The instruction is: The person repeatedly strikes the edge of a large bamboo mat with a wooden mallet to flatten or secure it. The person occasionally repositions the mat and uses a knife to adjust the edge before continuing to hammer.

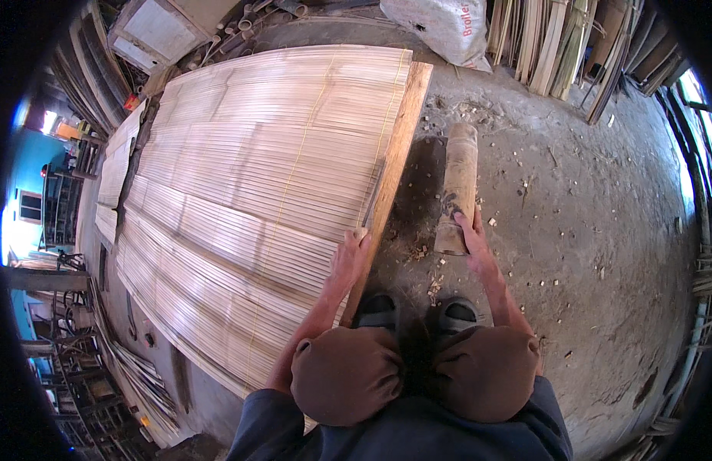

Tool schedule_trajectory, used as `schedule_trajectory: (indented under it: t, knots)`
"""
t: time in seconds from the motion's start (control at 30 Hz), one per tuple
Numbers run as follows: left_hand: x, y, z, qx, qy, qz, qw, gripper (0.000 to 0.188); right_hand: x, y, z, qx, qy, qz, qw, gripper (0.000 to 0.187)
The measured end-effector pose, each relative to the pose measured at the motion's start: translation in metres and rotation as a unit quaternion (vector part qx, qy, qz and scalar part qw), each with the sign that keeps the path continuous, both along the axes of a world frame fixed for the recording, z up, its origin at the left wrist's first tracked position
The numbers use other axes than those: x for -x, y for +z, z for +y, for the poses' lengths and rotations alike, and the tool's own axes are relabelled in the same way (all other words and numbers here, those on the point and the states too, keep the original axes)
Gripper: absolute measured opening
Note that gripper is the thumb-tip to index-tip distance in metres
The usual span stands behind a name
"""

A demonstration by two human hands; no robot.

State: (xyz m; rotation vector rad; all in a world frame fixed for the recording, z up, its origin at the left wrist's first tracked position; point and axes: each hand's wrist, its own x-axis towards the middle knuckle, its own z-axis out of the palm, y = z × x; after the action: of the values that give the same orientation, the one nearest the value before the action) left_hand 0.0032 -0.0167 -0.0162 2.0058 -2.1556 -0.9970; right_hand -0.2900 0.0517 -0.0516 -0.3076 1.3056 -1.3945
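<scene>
A broad mat of narrow pale bamboo slats (241,146) lies to my left, with yellow string lines running across it. Along its right edge runs a wooden board (402,123). My left hand (348,260) is closed at that edge, resting on the slats; a small pale bit shows at its fingers, but what they hold is hidden. In front of me on the right is a thick length of bamboo (459,173) with dark marks near its lower part. My right hand (476,240) grips its right side near the lower end, thumb on top.
Small wood chips (435,286) are scattered over the dirt floor (594,230). A white sack (440,31) and upright bamboo strips (552,46) stand at the back. Long strips (141,376) lie at the lower left. My sandalled feet (377,311) are near the board.
</scene>
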Motion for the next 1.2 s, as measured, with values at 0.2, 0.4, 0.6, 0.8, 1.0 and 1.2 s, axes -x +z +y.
schedule_trajectory:
  t: [0.2, 0.4, 0.6, 0.8, 1.0, 1.2]
  knots:
    - [-0.017, 0.006, -0.010, -0.006, -0.058, 0.053, 0.997, 0.055, -0.004, 0.006, -0.006, 0.007, 0.048, -0.059, 0.997, 0.078]
    - [-0.003, 0.045, -0.022, -0.112, 0.054, 0.131, 0.984, 0.065, 0.000, 0.042, -0.029, -0.017, 0.063, -0.039, 0.997, 0.084]
    - [-0.040, -0.018, -0.019, 0.043, -0.062, 0.151, 0.986, 0.064, 0.012, 0.217, -0.071, 0.227, -0.022, 0.270, 0.935, 0.094]
    - [-0.025, -0.025, -0.007, 0.155, -0.124, 0.161, 0.967, 0.060, 0.040, 0.267, -0.108, 0.361, -0.169, 0.461, 0.793, 0.102]
    - [-0.036, -0.063, -0.015, 0.238, -0.208, 0.034, 0.948, 0.054, 0.006, 0.008, -0.035, 0.160, 0.283, 0.424, 0.845, 0.101]
    - [-0.011, -0.010, -0.005, 0.001, -0.045, 0.028, 0.999, 0.050, 0.014, 0.018, -0.019, 0.106, 0.259, 0.370, 0.886, 0.103]
